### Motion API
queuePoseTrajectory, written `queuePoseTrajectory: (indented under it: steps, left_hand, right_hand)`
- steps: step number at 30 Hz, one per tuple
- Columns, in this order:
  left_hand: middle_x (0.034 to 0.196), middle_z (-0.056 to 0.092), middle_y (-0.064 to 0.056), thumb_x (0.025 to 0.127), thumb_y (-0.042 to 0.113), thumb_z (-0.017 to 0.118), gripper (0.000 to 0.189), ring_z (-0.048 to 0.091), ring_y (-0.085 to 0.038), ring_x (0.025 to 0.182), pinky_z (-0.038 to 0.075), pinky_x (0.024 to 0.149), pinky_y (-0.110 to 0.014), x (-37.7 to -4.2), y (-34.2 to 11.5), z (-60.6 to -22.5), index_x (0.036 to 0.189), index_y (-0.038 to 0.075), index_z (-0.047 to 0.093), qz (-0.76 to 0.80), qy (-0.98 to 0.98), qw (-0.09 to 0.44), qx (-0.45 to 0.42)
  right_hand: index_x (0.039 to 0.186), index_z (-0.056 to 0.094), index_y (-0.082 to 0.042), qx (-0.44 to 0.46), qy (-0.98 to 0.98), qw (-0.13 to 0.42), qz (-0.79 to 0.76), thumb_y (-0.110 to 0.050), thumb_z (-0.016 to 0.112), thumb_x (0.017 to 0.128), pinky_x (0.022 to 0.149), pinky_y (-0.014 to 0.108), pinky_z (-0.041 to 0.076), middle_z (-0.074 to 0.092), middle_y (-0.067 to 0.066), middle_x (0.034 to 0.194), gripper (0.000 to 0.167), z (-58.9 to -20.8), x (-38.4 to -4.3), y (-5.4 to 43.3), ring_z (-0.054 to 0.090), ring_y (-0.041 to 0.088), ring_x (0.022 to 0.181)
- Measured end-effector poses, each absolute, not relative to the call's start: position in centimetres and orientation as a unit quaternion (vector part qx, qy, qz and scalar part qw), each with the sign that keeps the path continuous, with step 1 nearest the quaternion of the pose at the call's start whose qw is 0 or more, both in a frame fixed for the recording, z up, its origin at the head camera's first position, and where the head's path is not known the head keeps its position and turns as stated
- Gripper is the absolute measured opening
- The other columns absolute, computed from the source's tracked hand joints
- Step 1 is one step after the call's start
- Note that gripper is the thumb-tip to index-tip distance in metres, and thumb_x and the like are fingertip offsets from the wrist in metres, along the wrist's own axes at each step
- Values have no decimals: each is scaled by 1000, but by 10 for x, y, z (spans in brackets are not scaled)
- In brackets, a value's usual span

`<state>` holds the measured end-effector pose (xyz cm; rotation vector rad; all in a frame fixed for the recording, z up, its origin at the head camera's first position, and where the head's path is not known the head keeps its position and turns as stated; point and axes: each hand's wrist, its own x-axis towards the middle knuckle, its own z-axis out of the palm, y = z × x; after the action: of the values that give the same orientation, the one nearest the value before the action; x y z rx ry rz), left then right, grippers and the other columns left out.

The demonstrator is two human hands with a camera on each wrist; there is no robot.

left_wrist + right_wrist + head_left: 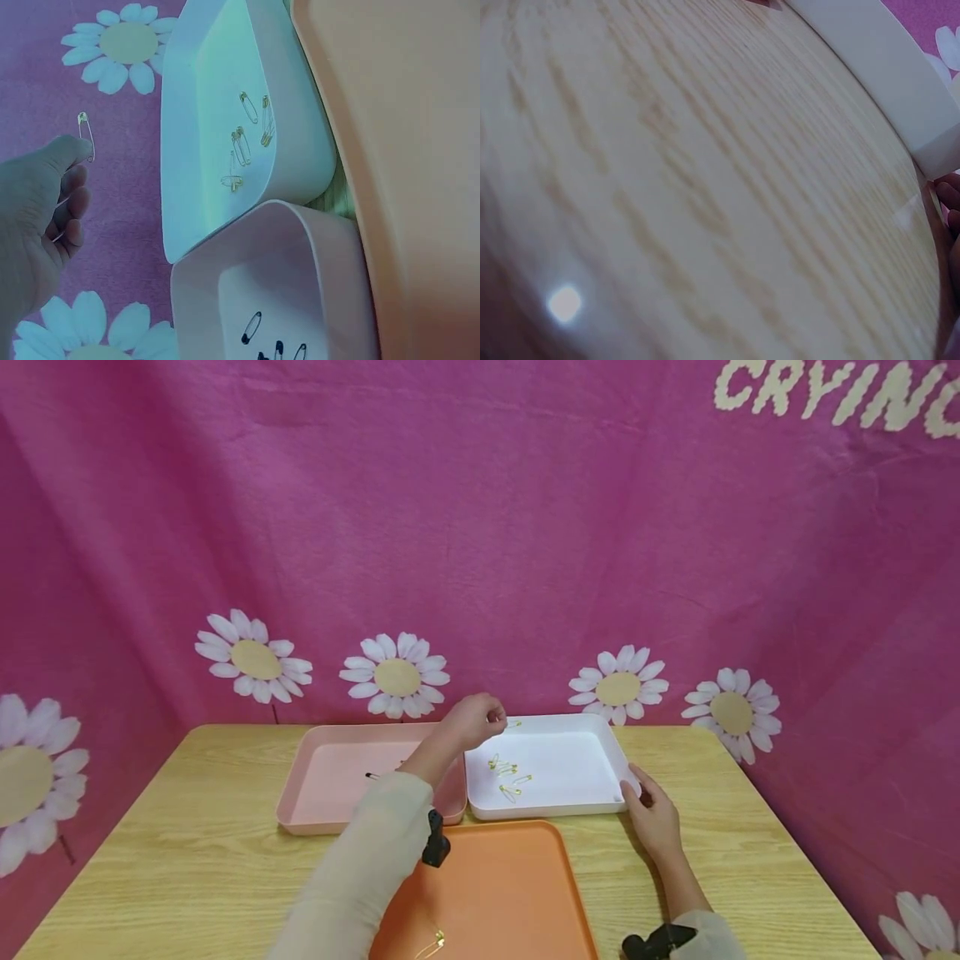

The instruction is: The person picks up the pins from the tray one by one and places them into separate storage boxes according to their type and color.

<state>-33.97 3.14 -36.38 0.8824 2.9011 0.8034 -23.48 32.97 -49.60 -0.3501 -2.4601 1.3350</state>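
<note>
My left hand (472,724) pinches a gold safety pin (91,142) between thumb and fingertips, raised over the back left of the white tray (570,752). Inside that tray lie several gold safety pins (240,146), scattered toward its left side. At the tray's front right corner my right hand (658,818) holds the rim with thumb and fingers. Only a bit of that hand's fingers shows at the edge of the right wrist view. Left of the white tray stands a pink tray (322,777) with several black safety pins (253,328), partly hidden by my left forearm in the head view.
An orange tray (510,885) lies in front of both, with gold safety pins (431,946) near its front. The wooden table (187,843) carries all three trays. A pink cloth (480,543) with daisies hangs behind the table and at its sides.
</note>
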Motion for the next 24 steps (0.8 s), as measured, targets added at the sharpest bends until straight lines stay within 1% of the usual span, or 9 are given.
queuePoseTrajectory:
  steps: [10,18,24]
  left_hand:
    - [85,56,-2,89,17,58,10,50,-15,79,44,69,-25,-343,41,-375,88,11,66,280,931,34,232]
    - [84,56,-2,89,18,58,10,50,-15,77,42,68,-25,-342,47,-378,87,12,66,273,932,24,237]
    - [85,56,-1,90,19,58,10,50,-14,78,42,68,-25,-341,52,-379,89,12,66,279,932,29,232]
  right_hand:
    - [138,46,-14,-129,-857,163,471,-40,53,93,108,44,32,43,15,143,52,-498,-237,331,39,28,133]
    - [138,46,-13,-127,-858,161,470,-38,52,94,108,44,31,43,16,143,51,-493,-235,328,38,29,133]
    - [138,46,-13,-127,-860,163,465,-38,52,94,108,44,31,43,17,143,51,-494,-234,329,39,30,133]
